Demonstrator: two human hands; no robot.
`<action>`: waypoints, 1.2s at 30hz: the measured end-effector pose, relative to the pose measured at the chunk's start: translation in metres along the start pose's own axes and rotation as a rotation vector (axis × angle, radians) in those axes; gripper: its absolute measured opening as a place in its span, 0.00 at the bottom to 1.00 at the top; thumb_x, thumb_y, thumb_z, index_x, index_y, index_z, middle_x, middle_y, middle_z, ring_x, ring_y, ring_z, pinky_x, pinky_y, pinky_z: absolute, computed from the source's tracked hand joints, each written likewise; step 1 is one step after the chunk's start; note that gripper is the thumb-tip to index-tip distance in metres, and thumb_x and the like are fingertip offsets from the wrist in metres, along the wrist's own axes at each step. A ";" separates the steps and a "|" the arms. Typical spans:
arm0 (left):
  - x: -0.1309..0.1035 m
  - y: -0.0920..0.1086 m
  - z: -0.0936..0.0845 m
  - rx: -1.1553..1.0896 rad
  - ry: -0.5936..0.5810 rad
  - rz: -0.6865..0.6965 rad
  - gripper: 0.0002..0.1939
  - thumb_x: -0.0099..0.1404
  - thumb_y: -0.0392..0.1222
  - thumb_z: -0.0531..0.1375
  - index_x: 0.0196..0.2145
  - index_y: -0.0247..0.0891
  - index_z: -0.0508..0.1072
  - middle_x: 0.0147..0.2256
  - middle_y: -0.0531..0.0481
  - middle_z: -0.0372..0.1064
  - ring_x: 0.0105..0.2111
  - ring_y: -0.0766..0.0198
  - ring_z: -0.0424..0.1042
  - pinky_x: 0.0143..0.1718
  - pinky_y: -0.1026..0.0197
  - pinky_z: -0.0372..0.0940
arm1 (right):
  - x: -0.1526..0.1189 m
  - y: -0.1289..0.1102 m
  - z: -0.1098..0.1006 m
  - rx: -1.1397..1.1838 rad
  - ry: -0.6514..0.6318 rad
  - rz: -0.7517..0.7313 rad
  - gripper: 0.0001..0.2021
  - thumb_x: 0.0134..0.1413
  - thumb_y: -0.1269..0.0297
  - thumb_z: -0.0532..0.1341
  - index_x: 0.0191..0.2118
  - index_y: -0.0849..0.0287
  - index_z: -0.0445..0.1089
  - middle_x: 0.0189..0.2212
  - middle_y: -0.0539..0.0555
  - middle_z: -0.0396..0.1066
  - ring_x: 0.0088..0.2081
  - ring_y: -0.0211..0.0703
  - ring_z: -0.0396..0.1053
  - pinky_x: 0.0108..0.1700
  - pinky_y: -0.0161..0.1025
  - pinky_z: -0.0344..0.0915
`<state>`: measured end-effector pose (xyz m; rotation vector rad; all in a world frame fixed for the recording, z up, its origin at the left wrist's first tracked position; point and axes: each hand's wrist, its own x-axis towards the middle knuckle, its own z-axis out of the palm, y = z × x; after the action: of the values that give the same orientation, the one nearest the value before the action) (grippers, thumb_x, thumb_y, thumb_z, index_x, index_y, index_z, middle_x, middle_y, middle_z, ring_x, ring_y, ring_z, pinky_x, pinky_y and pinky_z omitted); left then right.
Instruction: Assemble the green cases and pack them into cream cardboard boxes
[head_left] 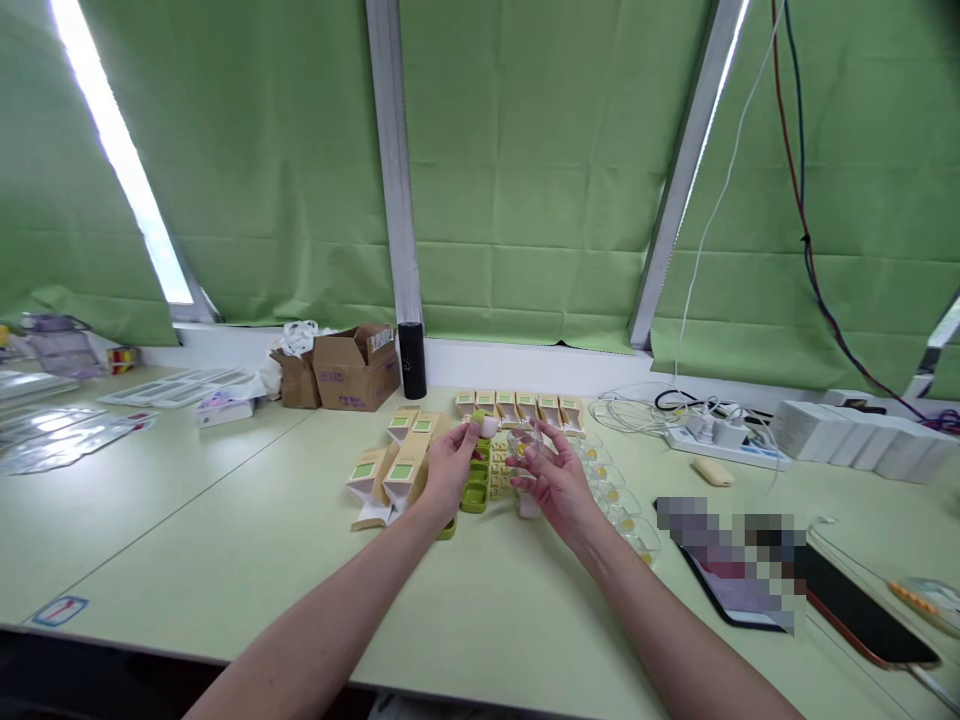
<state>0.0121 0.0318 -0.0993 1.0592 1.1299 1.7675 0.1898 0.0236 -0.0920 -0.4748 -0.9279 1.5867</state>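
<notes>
My left hand (pixel 451 465) is closed on a small green-and-white piece (pixel 487 425), held above a column of green square trays (pixel 474 497). In my right hand (pixel 553 478) is a clear plastic cup (pixel 523 443) with something yellow in it, gripped by the fingers. Small yellow pieces (pixel 499 470) lie in rows between the hands. Right of them, clear cups with yellow centres (pixel 611 495) form a line, partly behind my right hand. Beige cartons with green labels (pixel 407 470) stand to the left, and more cartons (pixel 527 408) form a row behind.
Cardboard box (pixel 356 370) and black cylinder (pixel 412 360) stand at the back. On the right are a power strip (pixel 727 448), cables (pixel 637 408), white boxes (pixel 855 438), a beige oval item (pixel 712 472), a tablet (pixel 724 570) and a phone (pixel 862 610). Plastic sheets (pixel 67 435) lie far left.
</notes>
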 end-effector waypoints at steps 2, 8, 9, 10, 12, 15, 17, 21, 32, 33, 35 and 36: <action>-0.002 0.002 0.001 0.000 -0.002 0.007 0.36 0.48 0.74 0.73 0.37 0.36 0.83 0.32 0.49 0.76 0.26 0.67 0.66 0.30 0.62 0.63 | -0.001 0.001 -0.001 -0.034 -0.006 -0.010 0.36 0.38 0.61 0.83 0.56 0.45 0.74 0.55 0.53 0.78 0.36 0.42 0.80 0.30 0.36 0.78; -0.004 0.005 0.002 0.020 -0.014 0.020 0.35 0.49 0.74 0.73 0.36 0.37 0.83 0.30 0.50 0.75 0.26 0.65 0.67 0.30 0.62 0.63 | -0.001 0.007 -0.003 -0.150 -0.032 -0.082 0.32 0.41 0.62 0.80 0.56 0.47 0.77 0.55 0.54 0.76 0.38 0.41 0.75 0.32 0.35 0.74; -0.004 0.005 0.001 0.029 -0.015 0.020 0.35 0.50 0.74 0.73 0.36 0.37 0.83 0.29 0.50 0.74 0.26 0.65 0.67 0.29 0.62 0.62 | 0.000 0.008 -0.004 -0.179 -0.039 -0.103 0.30 0.42 0.61 0.79 0.55 0.47 0.78 0.53 0.54 0.77 0.37 0.40 0.74 0.32 0.35 0.73; -0.004 0.004 0.001 0.037 -0.015 0.020 0.34 0.50 0.74 0.72 0.36 0.37 0.82 0.29 0.51 0.74 0.26 0.65 0.67 0.29 0.62 0.62 | 0.001 0.010 -0.004 -0.216 -0.044 -0.122 0.28 0.44 0.61 0.78 0.54 0.48 0.78 0.50 0.53 0.78 0.35 0.39 0.72 0.32 0.35 0.73; -0.003 0.003 0.001 0.052 -0.014 0.025 0.34 0.51 0.74 0.72 0.35 0.37 0.82 0.28 0.51 0.73 0.26 0.65 0.67 0.28 0.63 0.61 | 0.002 0.013 -0.003 -0.295 -0.040 -0.159 0.27 0.45 0.62 0.77 0.55 0.49 0.78 0.46 0.53 0.78 0.33 0.39 0.68 0.32 0.35 0.72; -0.004 0.003 0.000 0.062 -0.021 0.047 0.34 0.51 0.74 0.72 0.34 0.36 0.81 0.28 0.51 0.73 0.26 0.65 0.67 0.28 0.62 0.61 | 0.002 0.016 -0.001 -0.340 -0.013 -0.204 0.31 0.44 0.65 0.77 0.57 0.48 0.75 0.49 0.53 0.77 0.34 0.40 0.68 0.30 0.35 0.72; -0.004 0.004 0.000 0.062 -0.031 0.059 0.34 0.51 0.74 0.72 0.33 0.36 0.81 0.28 0.51 0.73 0.27 0.64 0.67 0.29 0.62 0.61 | 0.002 0.017 0.001 -0.323 -0.008 -0.210 0.32 0.42 0.65 0.77 0.56 0.47 0.74 0.51 0.53 0.77 0.34 0.40 0.69 0.29 0.35 0.73; -0.005 0.005 0.001 0.049 -0.042 0.065 0.32 0.53 0.72 0.72 0.33 0.37 0.80 0.27 0.51 0.73 0.27 0.64 0.67 0.29 0.62 0.62 | 0.001 0.017 0.004 -0.285 -0.016 -0.161 0.27 0.39 0.63 0.80 0.48 0.51 0.75 0.48 0.54 0.76 0.33 0.40 0.72 0.27 0.36 0.75; -0.008 0.010 0.002 0.074 -0.043 0.074 0.33 0.52 0.73 0.72 0.34 0.36 0.82 0.26 0.50 0.71 0.29 0.62 0.68 0.32 0.60 0.65 | 0.004 0.015 0.002 -0.081 0.047 0.012 0.30 0.37 0.41 0.82 0.37 0.58 0.76 0.28 0.49 0.74 0.27 0.41 0.77 0.23 0.35 0.75; -0.008 0.010 0.002 0.081 -0.045 0.075 0.33 0.52 0.74 0.71 0.33 0.36 0.82 0.26 0.50 0.71 0.29 0.62 0.68 0.32 0.61 0.65 | 0.005 0.016 0.002 -0.076 0.052 0.013 0.30 0.37 0.41 0.82 0.36 0.59 0.76 0.28 0.49 0.75 0.26 0.41 0.77 0.23 0.34 0.74; -0.009 0.011 0.002 0.095 -0.054 0.074 0.34 0.52 0.74 0.71 0.33 0.37 0.82 0.25 0.50 0.71 0.28 0.62 0.67 0.30 0.61 0.64 | 0.006 0.017 0.001 -0.069 0.054 0.014 0.29 0.38 0.42 0.82 0.36 0.59 0.76 0.28 0.49 0.75 0.26 0.41 0.77 0.23 0.34 0.74; -0.009 0.011 0.003 0.101 -0.062 0.071 0.34 0.52 0.75 0.71 0.32 0.37 0.82 0.25 0.50 0.71 0.28 0.62 0.67 0.30 0.61 0.64 | 0.007 0.018 0.001 -0.066 0.053 0.014 0.28 0.38 0.42 0.82 0.36 0.59 0.76 0.27 0.49 0.74 0.26 0.41 0.77 0.23 0.34 0.74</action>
<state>0.0161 0.0207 -0.0905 1.2199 1.1665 1.7352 0.1764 0.0295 -0.1043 -0.5680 -0.9403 1.5521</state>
